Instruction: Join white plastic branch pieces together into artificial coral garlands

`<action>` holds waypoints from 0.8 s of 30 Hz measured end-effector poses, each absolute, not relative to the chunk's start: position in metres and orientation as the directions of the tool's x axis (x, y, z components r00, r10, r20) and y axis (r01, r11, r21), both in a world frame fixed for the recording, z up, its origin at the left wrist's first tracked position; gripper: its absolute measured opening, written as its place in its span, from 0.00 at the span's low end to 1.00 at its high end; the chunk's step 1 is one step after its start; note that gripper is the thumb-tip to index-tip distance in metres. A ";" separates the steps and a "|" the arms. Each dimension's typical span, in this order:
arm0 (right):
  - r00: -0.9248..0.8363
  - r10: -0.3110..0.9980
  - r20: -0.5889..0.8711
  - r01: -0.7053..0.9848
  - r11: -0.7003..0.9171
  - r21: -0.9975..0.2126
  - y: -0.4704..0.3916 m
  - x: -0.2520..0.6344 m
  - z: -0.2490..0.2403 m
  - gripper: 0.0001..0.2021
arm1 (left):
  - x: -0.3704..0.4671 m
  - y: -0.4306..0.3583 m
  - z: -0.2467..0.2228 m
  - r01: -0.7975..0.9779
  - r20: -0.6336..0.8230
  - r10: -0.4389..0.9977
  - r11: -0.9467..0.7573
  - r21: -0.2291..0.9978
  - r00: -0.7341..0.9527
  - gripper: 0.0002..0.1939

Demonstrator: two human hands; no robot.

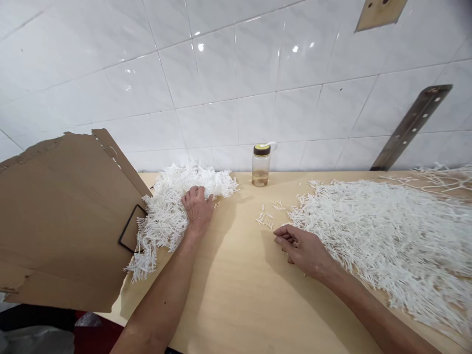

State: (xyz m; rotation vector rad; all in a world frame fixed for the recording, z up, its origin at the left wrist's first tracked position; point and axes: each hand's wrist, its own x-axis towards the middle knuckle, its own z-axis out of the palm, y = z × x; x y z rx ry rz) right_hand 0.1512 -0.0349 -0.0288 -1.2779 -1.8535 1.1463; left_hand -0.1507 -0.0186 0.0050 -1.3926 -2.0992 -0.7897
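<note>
My left hand (199, 209) lies on the near right side of a heap of white branching plastic-looking pieces (165, 211). Its thumb stands apart from the fingers, and the fingertips bend over the heap. Across the table, my right hand (304, 250) hovers low with fingers curled and the thumb close to the index finger; whether a small piece sits between them is hidden. Just beyond its fingertips, several loose white pieces (266, 220) are scattered. A wider, flatter spread of thin white pieces (391, 236) covers the table to the right of that hand.
A torn cardboard sheet (70, 221) leans at the left, with a black wire frame (129, 228) by its edge. A clear bottle (260, 169) with some liquid stands near the tiled wall (221, 118). A metal bracket (411, 128) rises at the back right of the wooden table (236, 295).
</note>
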 end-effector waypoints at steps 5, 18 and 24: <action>-0.316 0.948 -0.020 0.432 0.125 -0.893 -0.027 0.158 -0.032 0.10 | -0.150 -0.020 0.013 0.945 0.732 0.601 0.253 0.206 -0.321 0.09; -0.292 0.943 0.163 0.601 0.313 -0.736 -0.026 0.154 -0.037 0.09 | -0.101 -0.010 -0.008 0.992 0.560 0.828 -0.083 0.100 0.013 0.32; -0.320 0.935 0.154 0.576 0.321 -0.752 -0.024 0.155 -0.037 0.10 | -0.119 0.000 -0.010 0.954 0.386 0.895 0.121 0.273 -0.224 0.23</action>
